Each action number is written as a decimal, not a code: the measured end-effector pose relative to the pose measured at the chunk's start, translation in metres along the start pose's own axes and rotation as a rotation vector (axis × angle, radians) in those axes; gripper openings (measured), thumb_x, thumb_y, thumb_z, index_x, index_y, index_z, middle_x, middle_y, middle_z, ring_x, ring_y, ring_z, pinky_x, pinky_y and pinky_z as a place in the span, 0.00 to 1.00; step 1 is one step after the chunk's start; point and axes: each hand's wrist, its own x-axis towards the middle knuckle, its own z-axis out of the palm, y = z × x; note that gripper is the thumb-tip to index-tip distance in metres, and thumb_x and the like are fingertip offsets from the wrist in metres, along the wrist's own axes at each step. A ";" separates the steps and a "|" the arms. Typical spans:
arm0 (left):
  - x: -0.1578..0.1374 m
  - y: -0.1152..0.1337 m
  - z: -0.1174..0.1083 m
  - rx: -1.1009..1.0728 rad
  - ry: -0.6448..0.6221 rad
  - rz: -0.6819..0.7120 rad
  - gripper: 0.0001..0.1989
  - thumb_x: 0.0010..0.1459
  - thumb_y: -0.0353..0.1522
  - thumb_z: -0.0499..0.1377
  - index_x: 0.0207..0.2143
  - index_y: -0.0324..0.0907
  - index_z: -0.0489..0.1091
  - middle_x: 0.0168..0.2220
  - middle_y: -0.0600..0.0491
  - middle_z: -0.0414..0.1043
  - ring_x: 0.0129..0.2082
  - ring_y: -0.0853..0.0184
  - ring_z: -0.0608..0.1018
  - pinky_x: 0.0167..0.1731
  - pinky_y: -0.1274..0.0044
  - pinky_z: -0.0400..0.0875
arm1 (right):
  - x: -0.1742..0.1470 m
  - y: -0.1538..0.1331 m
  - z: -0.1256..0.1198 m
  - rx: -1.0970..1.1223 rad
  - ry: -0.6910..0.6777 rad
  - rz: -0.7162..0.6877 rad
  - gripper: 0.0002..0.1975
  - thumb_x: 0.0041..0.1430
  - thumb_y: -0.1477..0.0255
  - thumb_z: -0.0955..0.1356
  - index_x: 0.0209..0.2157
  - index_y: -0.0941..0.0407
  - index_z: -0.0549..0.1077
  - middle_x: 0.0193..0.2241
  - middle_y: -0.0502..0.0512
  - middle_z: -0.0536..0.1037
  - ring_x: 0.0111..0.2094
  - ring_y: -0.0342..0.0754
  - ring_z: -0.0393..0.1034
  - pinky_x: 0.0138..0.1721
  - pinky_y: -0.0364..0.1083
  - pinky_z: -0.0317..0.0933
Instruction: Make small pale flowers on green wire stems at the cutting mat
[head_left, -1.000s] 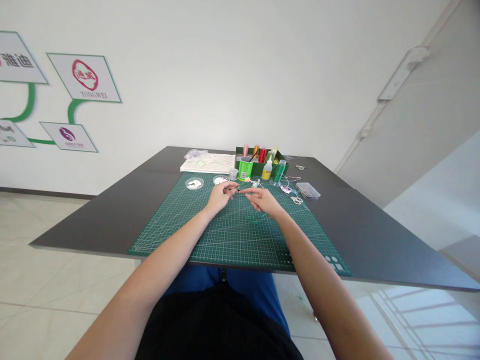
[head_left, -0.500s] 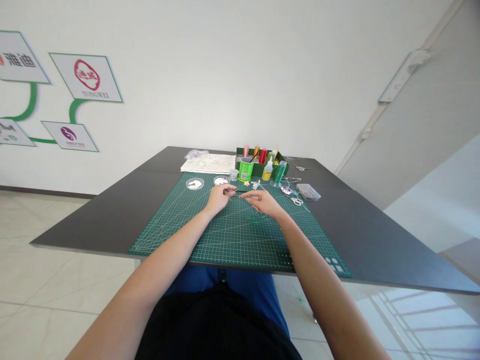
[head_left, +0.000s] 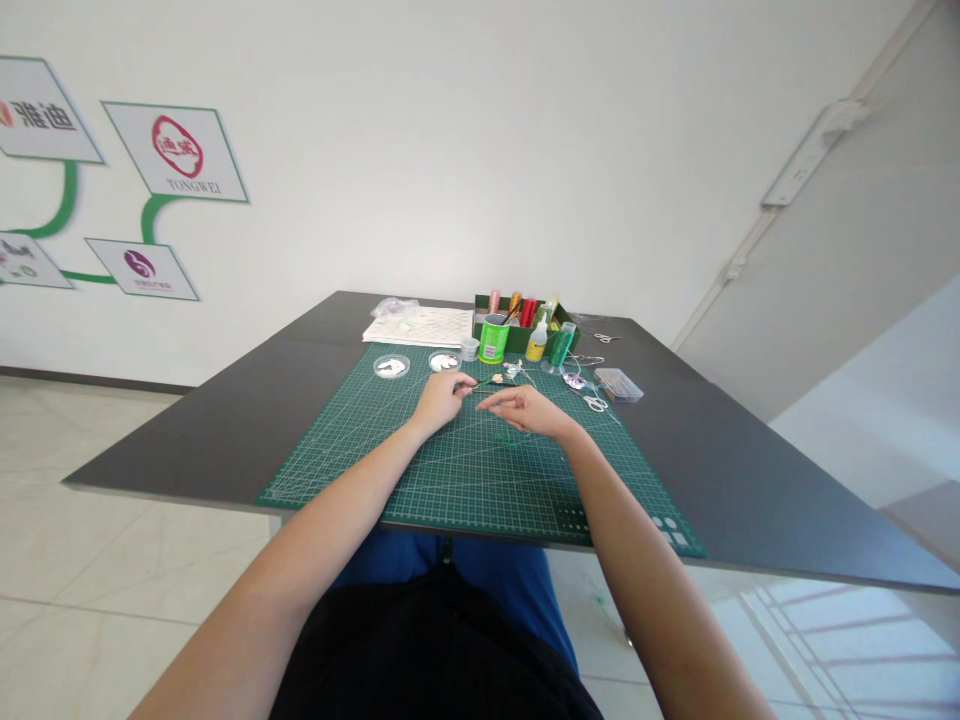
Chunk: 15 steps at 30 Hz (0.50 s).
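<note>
Above the green cutting mat [head_left: 337,440], my left hand [head_left: 441,400] is closed in a pinch around one end of a thin dark stick [head_left: 491,383]. The stick points right, and a small pale pink flower-like piece [head_left: 498,379] shows beside it; I cannot tell whether they are joined. A fine light line runs just below the stick from the left fingertips. My right hand [head_left: 526,410] is just to the right and slightly nearer, its fingertips pressed together and pointing left. Anything between those fingertips is too small to make out.
Beyond the hands stand a green can [head_left: 493,340], a glue bottle [head_left: 536,340], a green thread spool [head_left: 562,345] and a dark green box [head_left: 517,337] of colored spools. Two shallow dishes [head_left: 391,367] hold white pieces. White-handled scissors [head_left: 595,403] and a clear case [head_left: 619,385] lie right.
My right fingertips have moved slightly down and away from the stick. More of the stick and the pale pink piece now shows. My left hand keeps its pinch nearly in place.
</note>
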 end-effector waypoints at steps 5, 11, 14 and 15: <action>-0.002 0.002 -0.001 0.064 -0.065 0.044 0.11 0.59 0.23 0.61 0.40 0.40 0.81 0.39 0.48 0.81 0.37 0.63 0.79 0.44 0.72 0.72 | -0.003 0.000 -0.002 0.011 -0.036 -0.021 0.22 0.62 0.62 0.67 0.49 0.64 0.79 0.13 0.42 0.58 0.15 0.38 0.50 0.18 0.40 0.45; -0.006 0.006 -0.002 0.107 -0.167 0.121 0.14 0.60 0.22 0.58 0.40 0.42 0.82 0.37 0.49 0.80 0.38 0.63 0.79 0.41 0.74 0.71 | -0.004 0.003 -0.007 0.098 0.049 -0.077 0.21 0.62 0.61 0.68 0.48 0.63 0.79 0.14 0.41 0.57 0.16 0.38 0.49 0.19 0.40 0.43; -0.006 0.007 -0.001 0.088 -0.191 0.145 0.14 0.60 0.21 0.58 0.41 0.42 0.81 0.37 0.49 0.80 0.38 0.63 0.79 0.41 0.74 0.71 | -0.004 0.005 -0.010 0.160 0.095 -0.090 0.21 0.61 0.60 0.69 0.46 0.63 0.79 0.14 0.41 0.56 0.17 0.38 0.48 0.19 0.41 0.42; -0.006 0.007 0.000 0.078 -0.198 0.150 0.13 0.59 0.22 0.59 0.41 0.42 0.81 0.38 0.49 0.80 0.38 0.63 0.79 0.41 0.74 0.71 | -0.005 0.004 -0.011 0.179 0.107 -0.089 0.22 0.61 0.59 0.70 0.46 0.63 0.79 0.14 0.41 0.57 0.17 0.38 0.48 0.19 0.41 0.42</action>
